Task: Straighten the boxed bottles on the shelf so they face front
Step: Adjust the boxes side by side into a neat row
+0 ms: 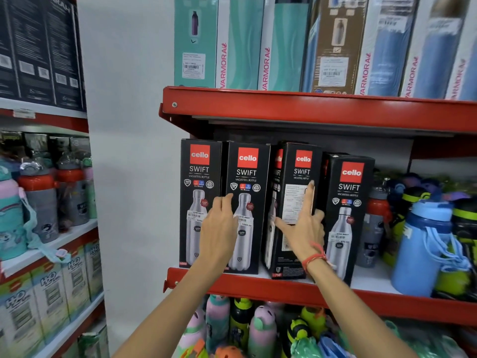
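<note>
Several black "cello SWIFT" bottle boxes stand in a row on the red middle shelf (258, 286). The first box (197, 177) and the second box (249, 177) face front. The third box (296, 171) is turned and tilted, showing its side panel with a white label. The fourth box (351, 192) faces front, a little to the right. My left hand (219, 228) rests with fingers spread against the edge between the first and second boxes. My right hand (305, 226) lies flat on the third box, thumb on its left edge, index finger up along its right edge.
Loose blue, grey and green bottles (423, 244) crowd the shelf right of the boxes. Tall boxes (284, 42) fill the upper shelf (309, 107). Colourful children's bottles (258, 329) sit below. A second rack (46, 241) with bottles and boxes stands at the left.
</note>
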The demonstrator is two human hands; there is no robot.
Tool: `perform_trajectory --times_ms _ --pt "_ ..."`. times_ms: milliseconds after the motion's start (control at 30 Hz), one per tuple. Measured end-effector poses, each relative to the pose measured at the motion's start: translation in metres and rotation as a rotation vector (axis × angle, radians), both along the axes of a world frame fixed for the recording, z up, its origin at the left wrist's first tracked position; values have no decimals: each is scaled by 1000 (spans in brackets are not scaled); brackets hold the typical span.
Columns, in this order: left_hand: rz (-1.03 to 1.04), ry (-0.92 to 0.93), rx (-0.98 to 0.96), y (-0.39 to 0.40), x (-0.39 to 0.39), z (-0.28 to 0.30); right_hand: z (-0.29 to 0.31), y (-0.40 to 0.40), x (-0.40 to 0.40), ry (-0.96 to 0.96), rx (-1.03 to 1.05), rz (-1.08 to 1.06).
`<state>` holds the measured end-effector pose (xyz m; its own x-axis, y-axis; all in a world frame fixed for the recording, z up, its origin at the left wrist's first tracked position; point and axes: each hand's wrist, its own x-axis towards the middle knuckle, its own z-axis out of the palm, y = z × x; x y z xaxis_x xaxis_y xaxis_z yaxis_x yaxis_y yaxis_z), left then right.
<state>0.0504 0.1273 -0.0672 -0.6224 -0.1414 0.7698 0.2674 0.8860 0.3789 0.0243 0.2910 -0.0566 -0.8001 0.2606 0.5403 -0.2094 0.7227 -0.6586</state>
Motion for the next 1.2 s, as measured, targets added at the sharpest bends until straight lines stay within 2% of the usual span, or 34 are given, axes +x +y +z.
perform_trajectory --times_ms 167,233,300,433,500,567,667,767,967,1200 --pt "-276 16 98 17 15 10 22 31 32 11 8 105" --pt "-354 -99 243 27 22 17 31 44 46 24 -29 193" --pt "-461 -294 368 34 30 25 36 59 61 26 -124 348" --pt "-753 -582 479 42 50 33 37 90 90 -62 -313 676" --pt "-842 -616 450 46 62 34 33 103 95 -113 -320 772" --pt "-891 -556 427 51 70 32 30 112 94 -133 -263 826" --pt "-871 -415 432 62 67 24 33 117 83 -179 -276 910" --pt "-785 -351 390 70 52 24 39 113 63 -158 -246 908" --pt "-608 -317 320 73 0 15 28 94 24 -118 -190 810" --pt "-442 -305 329 87 -40 12 22 77 -24 -24 -81 642"
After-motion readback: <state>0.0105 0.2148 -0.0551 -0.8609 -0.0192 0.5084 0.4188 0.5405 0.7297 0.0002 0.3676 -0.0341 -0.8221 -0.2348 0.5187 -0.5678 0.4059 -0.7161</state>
